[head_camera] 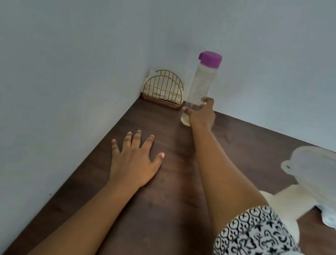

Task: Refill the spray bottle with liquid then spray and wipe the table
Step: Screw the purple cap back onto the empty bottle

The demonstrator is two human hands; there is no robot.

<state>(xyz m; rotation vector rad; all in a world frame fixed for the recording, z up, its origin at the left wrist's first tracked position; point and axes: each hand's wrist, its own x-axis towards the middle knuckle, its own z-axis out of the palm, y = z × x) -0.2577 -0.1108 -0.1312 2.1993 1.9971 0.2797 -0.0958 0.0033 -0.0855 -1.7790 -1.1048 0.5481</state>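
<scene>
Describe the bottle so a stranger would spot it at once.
Follow the dark wooden table to its far corner. Just right of the gold wire rack there is a tall, clear bottle, upright and gripped low down by the right hand. Its purple cap sets it apart: nothing else in view is purple.

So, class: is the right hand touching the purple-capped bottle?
Touching. The head view shows the right hand gripping the purple-capped bottle low down, fingers curled round it.
</scene>
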